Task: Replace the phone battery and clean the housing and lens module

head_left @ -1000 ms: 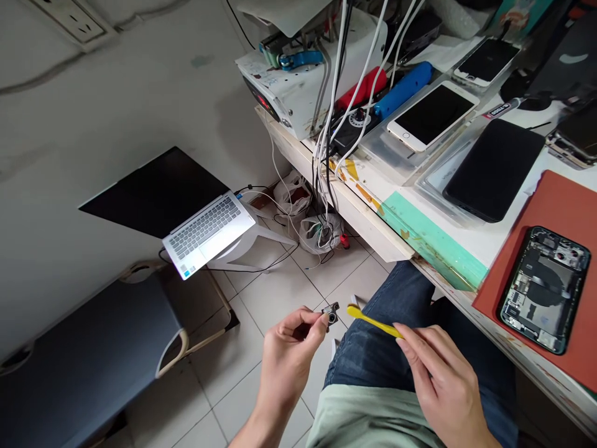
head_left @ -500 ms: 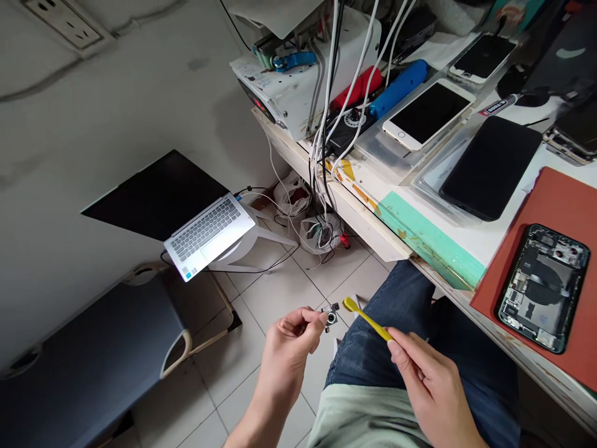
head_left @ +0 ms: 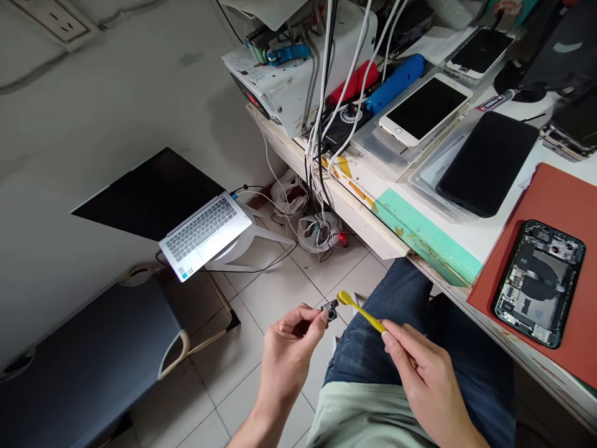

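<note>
Between thumb and fingers, my left hand [head_left: 291, 339] pinches a small phone camera module [head_left: 331, 311], its round lens facing up. A yellow toothbrush [head_left: 362, 316] is gripped near its handle in my right hand [head_left: 417, 364], its bristled head close to the module's right edge. Whether the bristles touch the module I cannot tell. Both hands are over my lap, in front of the desk. To the right, an opened phone body [head_left: 540, 283] with exposed inner parts lies on a red-brown mat [head_left: 489, 283].
On the desk lie a black phone [head_left: 489, 163], a white phone [head_left: 425, 109] on a clear plastic box, and a white machine [head_left: 298, 81] with cables hanging down. A laptop [head_left: 205, 230] stands open on a white stool. A grey folding bed [head_left: 93, 348] is at left.
The toothbrush has come slightly left and up, nearer the camera module, which has tilted a little in my left hand. The whole view has shifted slightly.
</note>
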The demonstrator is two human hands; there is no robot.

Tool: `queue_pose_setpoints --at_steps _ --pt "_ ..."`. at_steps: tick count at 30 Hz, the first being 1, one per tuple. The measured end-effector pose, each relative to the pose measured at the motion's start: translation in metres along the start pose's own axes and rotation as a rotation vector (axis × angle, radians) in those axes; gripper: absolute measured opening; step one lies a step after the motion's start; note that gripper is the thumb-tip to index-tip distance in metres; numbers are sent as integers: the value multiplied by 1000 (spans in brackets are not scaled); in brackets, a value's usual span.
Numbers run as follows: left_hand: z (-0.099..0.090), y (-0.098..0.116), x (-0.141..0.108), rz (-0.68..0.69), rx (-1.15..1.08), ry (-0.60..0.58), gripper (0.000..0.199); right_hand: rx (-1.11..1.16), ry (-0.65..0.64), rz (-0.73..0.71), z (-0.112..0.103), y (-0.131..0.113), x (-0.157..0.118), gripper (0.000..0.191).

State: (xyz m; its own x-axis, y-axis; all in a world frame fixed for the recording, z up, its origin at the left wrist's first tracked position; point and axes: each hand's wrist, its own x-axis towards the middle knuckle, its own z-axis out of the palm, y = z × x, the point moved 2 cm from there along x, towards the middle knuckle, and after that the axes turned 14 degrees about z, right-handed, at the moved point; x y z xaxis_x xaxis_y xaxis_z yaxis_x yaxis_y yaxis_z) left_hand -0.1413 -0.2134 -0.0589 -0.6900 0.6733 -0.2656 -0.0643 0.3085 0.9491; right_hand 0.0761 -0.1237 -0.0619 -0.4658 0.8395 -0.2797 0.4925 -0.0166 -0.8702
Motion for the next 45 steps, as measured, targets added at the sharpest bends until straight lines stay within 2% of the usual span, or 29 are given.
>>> queue_pose_setpoints --at_steps 2,6,12,16,22,25,30,35,40,43,45 --pt "-1 0 0 4 2 10 39 -35 -8 -23 -1 3 -2 25" --pt "0 1 1 -4 12 19 41 -119 82 -75 -7 10 -8 24" --pt "4 2 0 7 34 17 38 -202 100 -215 1 4 -4 27" --pt "4 4 0 -1 37 14 36 -244 174 -212 -2 5 -5 26" --pt "4 4 0 -12 4 15 37 -271 148 -252 -5 5 -5 28" --pt "3 1 2 -45 -21 0 37 -313 206 -261 -11 11 -8 28" --pt "4 -6 3 -172 -98 -33 40 -332 187 -361 -12 11 -10 46" --pt "6 -3 2 -170 -149 -56 37 -365 156 -317 -15 15 -3 56" --pt "7 0 2 -189 -177 -69 39 -344 221 -304 -27 16 -2 60" --pt "7 2 2 -198 -191 -82 39 -315 153 -314 -24 13 0 57" --pt "6 3 2 -203 -196 -86 40 -340 155 -301 -24 14 2 52"
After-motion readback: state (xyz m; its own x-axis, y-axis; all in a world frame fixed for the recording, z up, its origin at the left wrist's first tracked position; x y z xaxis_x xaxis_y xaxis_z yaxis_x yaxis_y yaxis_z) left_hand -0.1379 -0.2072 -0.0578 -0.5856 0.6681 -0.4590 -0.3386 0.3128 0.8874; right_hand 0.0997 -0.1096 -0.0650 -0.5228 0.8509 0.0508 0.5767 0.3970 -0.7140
